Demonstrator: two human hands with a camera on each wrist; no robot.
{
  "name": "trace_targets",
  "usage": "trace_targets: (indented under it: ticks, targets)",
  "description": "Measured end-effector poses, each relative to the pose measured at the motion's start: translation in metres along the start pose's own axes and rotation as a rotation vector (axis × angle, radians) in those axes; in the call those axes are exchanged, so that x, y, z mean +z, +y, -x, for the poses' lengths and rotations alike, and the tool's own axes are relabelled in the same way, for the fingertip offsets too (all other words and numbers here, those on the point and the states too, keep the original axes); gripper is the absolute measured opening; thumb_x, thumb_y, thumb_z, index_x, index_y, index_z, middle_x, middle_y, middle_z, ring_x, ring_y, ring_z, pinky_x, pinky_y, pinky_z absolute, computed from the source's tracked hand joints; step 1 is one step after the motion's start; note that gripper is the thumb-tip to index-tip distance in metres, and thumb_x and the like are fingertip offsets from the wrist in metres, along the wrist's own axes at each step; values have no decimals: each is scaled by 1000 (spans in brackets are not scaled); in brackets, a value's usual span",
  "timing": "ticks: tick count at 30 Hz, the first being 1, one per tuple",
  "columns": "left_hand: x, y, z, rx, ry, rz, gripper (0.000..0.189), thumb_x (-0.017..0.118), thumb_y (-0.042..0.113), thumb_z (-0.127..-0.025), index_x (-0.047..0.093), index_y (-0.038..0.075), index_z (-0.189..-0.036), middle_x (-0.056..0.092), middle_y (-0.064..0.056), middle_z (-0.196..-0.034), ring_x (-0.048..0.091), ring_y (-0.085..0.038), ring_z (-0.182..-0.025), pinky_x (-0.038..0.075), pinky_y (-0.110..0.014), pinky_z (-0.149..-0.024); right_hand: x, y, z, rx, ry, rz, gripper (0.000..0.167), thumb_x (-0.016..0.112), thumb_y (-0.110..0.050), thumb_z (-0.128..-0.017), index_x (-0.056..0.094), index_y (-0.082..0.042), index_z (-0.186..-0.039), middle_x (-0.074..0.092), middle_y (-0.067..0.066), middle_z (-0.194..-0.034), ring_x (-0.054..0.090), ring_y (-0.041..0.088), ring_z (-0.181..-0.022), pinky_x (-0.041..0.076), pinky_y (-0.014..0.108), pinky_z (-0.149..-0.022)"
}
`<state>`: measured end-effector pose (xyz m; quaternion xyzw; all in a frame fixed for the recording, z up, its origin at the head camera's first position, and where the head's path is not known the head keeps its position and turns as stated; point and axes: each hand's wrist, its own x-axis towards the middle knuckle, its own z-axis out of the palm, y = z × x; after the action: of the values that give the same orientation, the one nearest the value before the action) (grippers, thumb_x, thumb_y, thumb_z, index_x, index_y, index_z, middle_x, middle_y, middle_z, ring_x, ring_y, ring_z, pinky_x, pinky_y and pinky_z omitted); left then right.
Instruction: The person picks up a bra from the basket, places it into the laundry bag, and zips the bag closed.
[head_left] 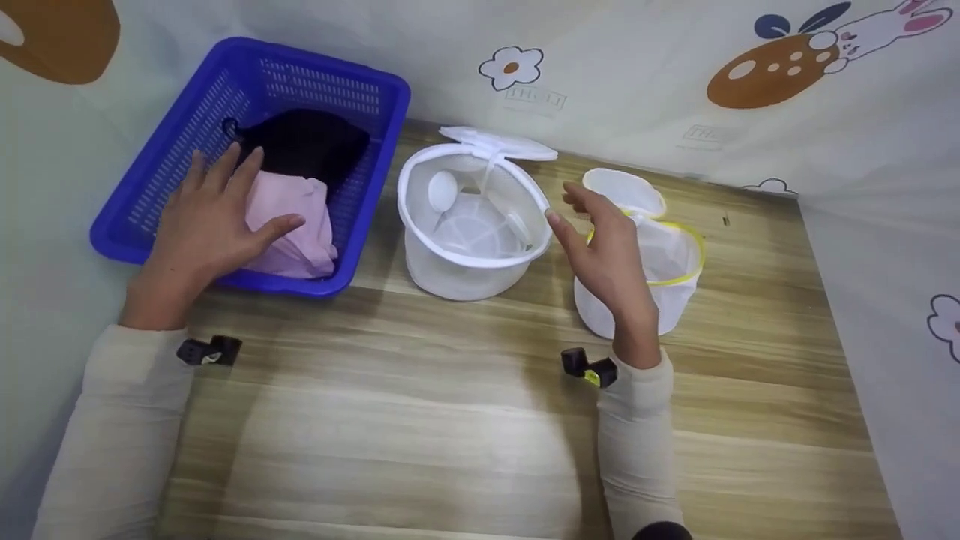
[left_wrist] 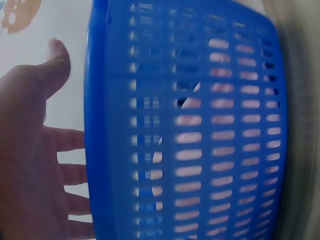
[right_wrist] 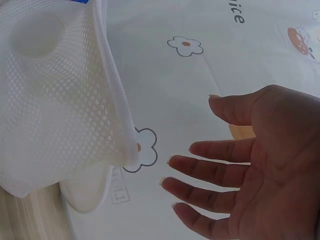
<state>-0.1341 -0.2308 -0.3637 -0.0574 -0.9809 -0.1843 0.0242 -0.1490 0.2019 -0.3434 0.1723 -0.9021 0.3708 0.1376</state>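
Note:
My left hand (head_left: 206, 217) hovers with spread fingers over the near left part of a blue plastic basket (head_left: 386, 142). Inside the basket lie a folded pink cloth item (head_left: 292, 217) and a black cloth item (head_left: 307, 142) with a thin loop at one side. In the left wrist view the fingers pass behind the basket's rim (left_wrist: 97, 125). My right hand (head_left: 607, 247) is held in the air, fingers apart and holding nothing, between a white round mesh laundry bag (head_left: 472, 277) and a smaller mesh bag with yellow trim (head_left: 679, 296), overlapping the latter in the head view.
Both mesh bags stand upright with their lids folded back, the white lid (head_left: 502, 142) and the smaller bag's lid (head_left: 626, 191). They sit on a wood-grain table (head_left: 420, 420). Behind them rises a pale printed sheet (head_left: 622, 90); another pale surface (head_left: 892, 285) borders the right side.

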Motion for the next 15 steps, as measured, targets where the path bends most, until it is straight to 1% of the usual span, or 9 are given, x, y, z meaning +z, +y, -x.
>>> trace_targets:
  ticks: [1, 4, 7, 10, 12, 15]
  targets:
    - [0, -3, -1, -15, -11, 11, 95, 45, 69, -86, 14, 9, -153, 13, -23, -155, 2, -52, -137, 13, -74, -97, 2, 1, 0, 11, -2, 1, 46, 62, -27, -94, 56, 1, -130, 62, 16, -118, 57, 30, -108, 43, 44, -92]
    - [0, -11, -4, -57, -32, 57, 98, 45, 69, -86, 10, 6, -153, 13, -26, -154, 5, -53, -136, 11, -71, -101, 6, 3, -2, 55, -21, -10, 47, 61, -27, -94, 54, 0, -131, 61, 15, -122, 55, 28, -111, 43, 42, -93]
    - [3, -19, -9, -111, -31, 127, 100, 45, 68, -87, 9, 0, -151, 13, -29, -152, 8, -52, -137, 10, -68, -104, 11, 3, -5, 103, -35, -36, 49, 61, -28, -94, 52, 0, -133, 59, 16, -124, 55, 29, -112, 43, 42, -93]
    - [4, -27, -13, -179, -27, 203, 101, 45, 66, -89, 7, -5, -149, 13, -33, -150, 11, -51, -136, 10, -65, -106, 18, 4, -12, 139, -26, -38, 50, 60, -29, -94, 52, 1, -133, 58, 18, -123, 56, 31, -110, 45, 42, -91]
    - [5, -32, -16, -222, -31, 238, 101, 44, 64, -90, 6, -7, -148, 13, -36, -149, 11, -52, -136, 10, -63, -106, 24, 4, -16, 147, -14, -23, 49, 60, -28, -94, 52, 1, -133, 59, 18, -122, 57, 32, -109, 45, 42, -91]
    - [6, -36, -18, -254, -53, 283, 99, 44, 62, -91, 6, -10, -147, 13, -39, -147, 12, -53, -135, 10, -62, -107, 31, 5, -19, 137, -4, 4, 48, 61, -25, -94, 52, 4, -131, 60, 19, -119, 57, 33, -107, 44, 41, -91]
